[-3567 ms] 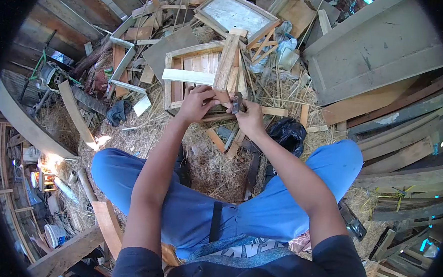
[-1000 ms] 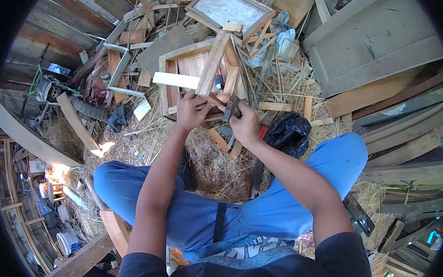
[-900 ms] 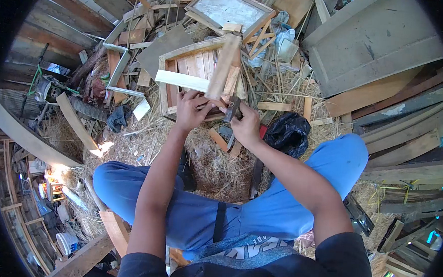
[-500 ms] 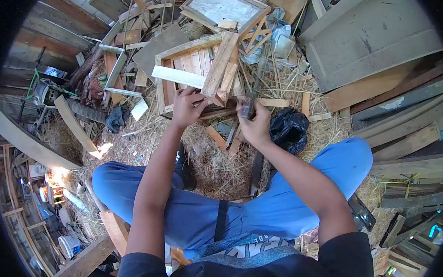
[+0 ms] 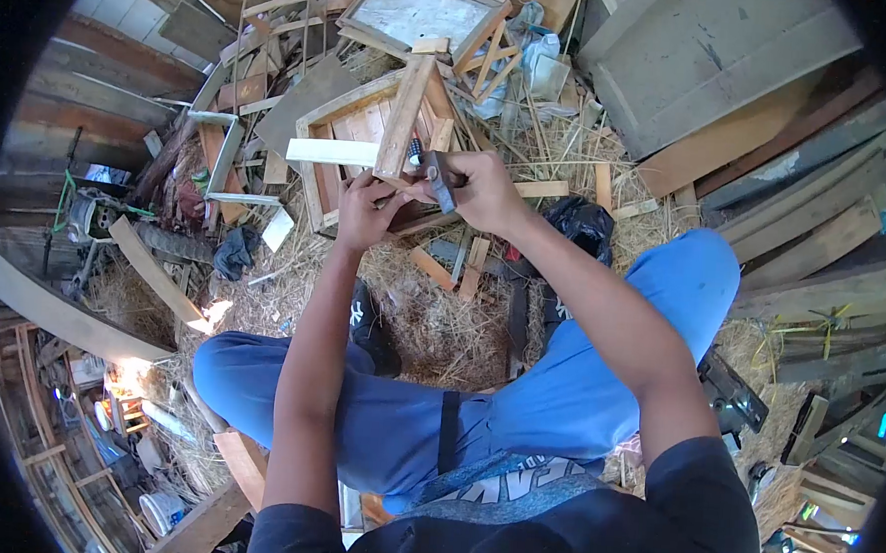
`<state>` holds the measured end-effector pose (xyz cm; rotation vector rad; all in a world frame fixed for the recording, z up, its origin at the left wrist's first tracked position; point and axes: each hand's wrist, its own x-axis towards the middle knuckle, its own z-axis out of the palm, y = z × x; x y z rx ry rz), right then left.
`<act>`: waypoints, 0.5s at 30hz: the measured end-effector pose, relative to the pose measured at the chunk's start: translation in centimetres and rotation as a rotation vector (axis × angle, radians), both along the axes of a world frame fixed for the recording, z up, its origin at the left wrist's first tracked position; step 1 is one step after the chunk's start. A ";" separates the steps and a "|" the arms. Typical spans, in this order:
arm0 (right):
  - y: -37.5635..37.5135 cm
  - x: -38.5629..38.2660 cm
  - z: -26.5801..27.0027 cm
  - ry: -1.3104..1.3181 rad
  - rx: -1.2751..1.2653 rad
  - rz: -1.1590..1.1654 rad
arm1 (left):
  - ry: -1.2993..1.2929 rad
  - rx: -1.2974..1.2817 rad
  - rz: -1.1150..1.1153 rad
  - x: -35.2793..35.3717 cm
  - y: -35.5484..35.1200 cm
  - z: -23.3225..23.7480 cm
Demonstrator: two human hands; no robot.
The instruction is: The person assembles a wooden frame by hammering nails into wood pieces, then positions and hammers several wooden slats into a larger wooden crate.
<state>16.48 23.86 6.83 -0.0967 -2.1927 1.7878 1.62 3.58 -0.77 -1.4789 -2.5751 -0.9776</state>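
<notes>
My left hand [image 5: 364, 212] grips the near end of a brown wooden slat [image 5: 405, 115] that leans up over an open wooden frame [image 5: 315, 130] lying on straw. My right hand [image 5: 483, 190] is closed around a small dark metal tool [image 5: 436, 178], held against the slat's lower end just right of my left hand. A pale flat board [image 5: 331, 152] lies across the frame, under the slat. I cannot tell exactly what the tool is.
Straw and wood offcuts [image 5: 433, 268] cover the ground between my knees in blue trousers. A framed panel [image 5: 417, 11] lies beyond the frame, a large grey board [image 5: 715, 60] at the upper right, a black bag [image 5: 584, 224] by my right forearm, and planks stack along the right.
My right hand has swung left with the tool, from beside the slat to its lower end. The slat has shifted a little under my left hand, and the view has tilted.
</notes>
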 end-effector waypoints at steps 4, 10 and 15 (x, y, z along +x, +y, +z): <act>0.5 -0.6 0.0 0.181 0.161 0.002 | -0.073 0.023 0.002 -0.3 -0.1 -0.4; 1.1 -0.3 -0.4 0.112 0.215 0.022 | -0.198 -0.052 0.007 -1.2 -0.2 -0.5; 1.2 -0.3 -0.6 0.107 0.237 0.037 | -0.055 -0.069 -0.034 -1.3 -0.1 -0.4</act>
